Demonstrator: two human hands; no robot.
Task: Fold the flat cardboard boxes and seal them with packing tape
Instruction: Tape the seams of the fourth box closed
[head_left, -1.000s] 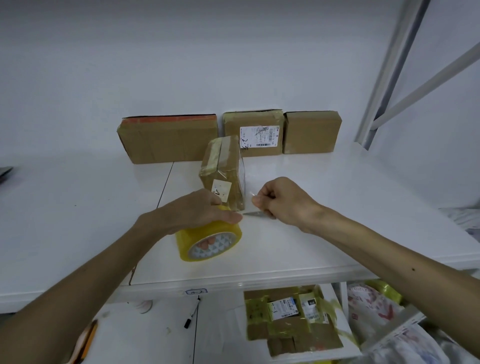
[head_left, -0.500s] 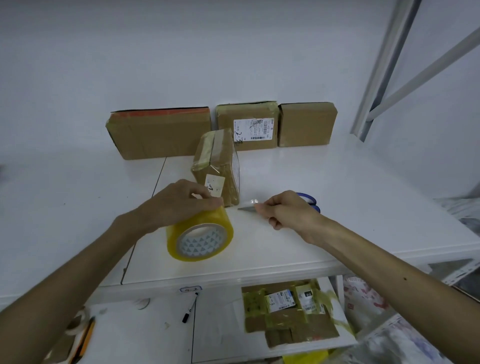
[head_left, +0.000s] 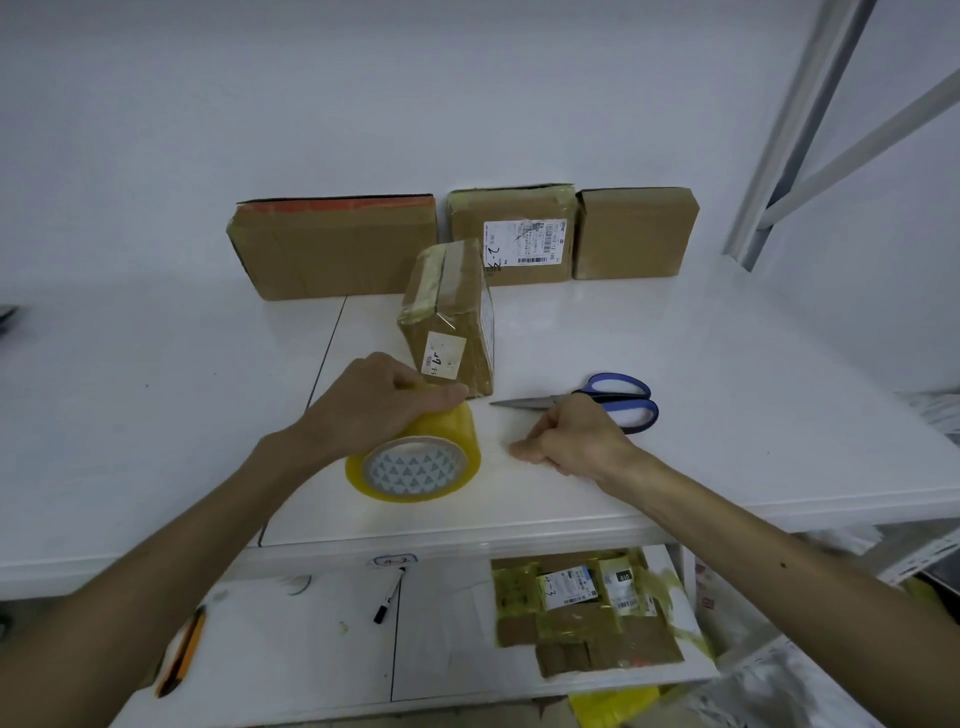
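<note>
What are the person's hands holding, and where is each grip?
The left hand holds the yellow tape roll, grip over its top outer rim. The right hand, curled, seems to hold nothing; the scissors lie just beyond it.

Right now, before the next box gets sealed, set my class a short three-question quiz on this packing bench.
1. True or false: the scissors lie on the table with their blades closed.
2. The left hand grips: A a marker, B the tape roll, C a box flap.
3. How many cardboard boxes stand along the back wall?
Key: 1 true; 2 B; 3 three.
</note>
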